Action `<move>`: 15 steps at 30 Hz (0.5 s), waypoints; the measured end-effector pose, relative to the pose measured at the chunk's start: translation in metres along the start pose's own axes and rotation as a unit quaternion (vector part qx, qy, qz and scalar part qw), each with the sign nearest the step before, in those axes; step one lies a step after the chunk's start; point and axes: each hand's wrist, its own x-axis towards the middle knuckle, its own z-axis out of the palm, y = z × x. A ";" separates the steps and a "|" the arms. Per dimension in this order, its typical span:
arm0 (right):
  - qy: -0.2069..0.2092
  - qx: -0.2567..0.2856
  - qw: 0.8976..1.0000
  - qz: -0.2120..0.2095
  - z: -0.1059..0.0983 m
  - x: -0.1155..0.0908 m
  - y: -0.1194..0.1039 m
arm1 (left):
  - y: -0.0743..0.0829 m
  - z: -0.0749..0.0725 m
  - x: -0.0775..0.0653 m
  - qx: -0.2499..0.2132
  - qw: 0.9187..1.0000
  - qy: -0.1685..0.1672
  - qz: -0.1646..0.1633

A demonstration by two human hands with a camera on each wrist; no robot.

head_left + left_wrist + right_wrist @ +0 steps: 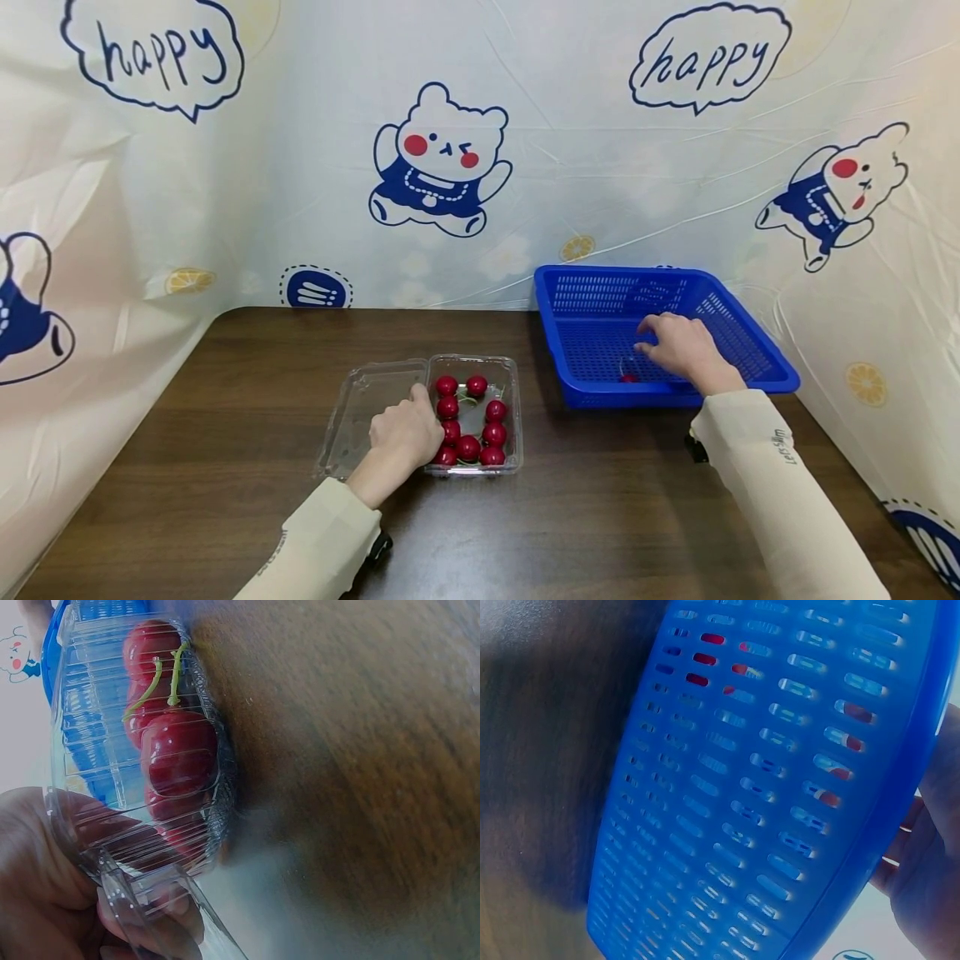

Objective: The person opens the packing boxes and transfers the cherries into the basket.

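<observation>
A clear plastic clamshell box (512, 417) lies with its lid (360, 408) folded out to the left. Red cherries (468, 448) with green stems line its sides and front, leaving a gap in the middle. My left hand (408, 429) grips the box at the hinge; from the side, its fingers (176, 915) show through the plastic. Over the blue basket (558, 354), my right hand (682, 343) reaches in past the near rim, thumb and fingers spread apart with nothing between them. A cherry (628, 377) lies near the basket's front wall, left of that hand.
The brown wooden table (570, 517) carries both containers, the basket at the back right. A pale patterned cloth (315, 167) hangs behind the table and along its sides. The basket's slotted wall (727, 787) rises in front of the right wrist camera.
</observation>
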 end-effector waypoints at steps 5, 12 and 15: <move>0.009 -0.006 1.000 -0.007 -0.001 0.001 -0.004 | 0.000 0.001 0.000 0.000 1.000 0.002 -0.001; 0.035 -0.006 0.998 -0.043 -0.009 0.003 -0.019 | 0.000 0.001 0.000 0.000 1.000 0.002 0.000; 0.042 -0.005 0.997 -0.058 -0.012 0.005 -0.028 | 0.000 0.001 0.000 -0.002 1.000 0.002 0.000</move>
